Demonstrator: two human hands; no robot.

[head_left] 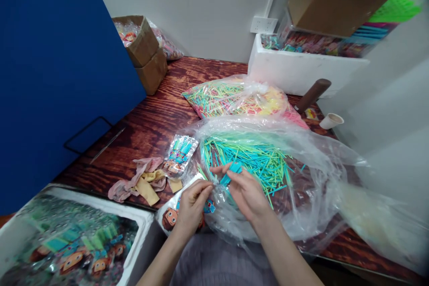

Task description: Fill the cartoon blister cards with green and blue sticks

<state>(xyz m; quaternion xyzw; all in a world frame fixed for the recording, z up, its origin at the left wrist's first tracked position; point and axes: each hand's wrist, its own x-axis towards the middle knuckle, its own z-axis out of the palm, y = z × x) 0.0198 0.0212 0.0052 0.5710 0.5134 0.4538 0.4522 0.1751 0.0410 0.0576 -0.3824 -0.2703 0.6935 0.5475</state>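
bright-blue bundle of slim sticks (235, 168) clasped in right hand (247, 191), over clear plastic bag (313, 192) of loose blue and green sticks (256, 163). left hand (194, 199) pinched together at cartoon-printed plastic packet (170, 218); can't tell if its edge is caught. hands near, apparently apart. advisable: light grip, stick ends level, slack plastic clear of fingers.

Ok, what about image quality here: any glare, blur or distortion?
Head view: pale glare streaks the crumpled clear plastic bag around the thin blue and green sticks; head view: cartoon-faced packets in the white foam box at lower left look soft; head view: wide-angle stretch seems to skew the brown cardboard box at upper right.
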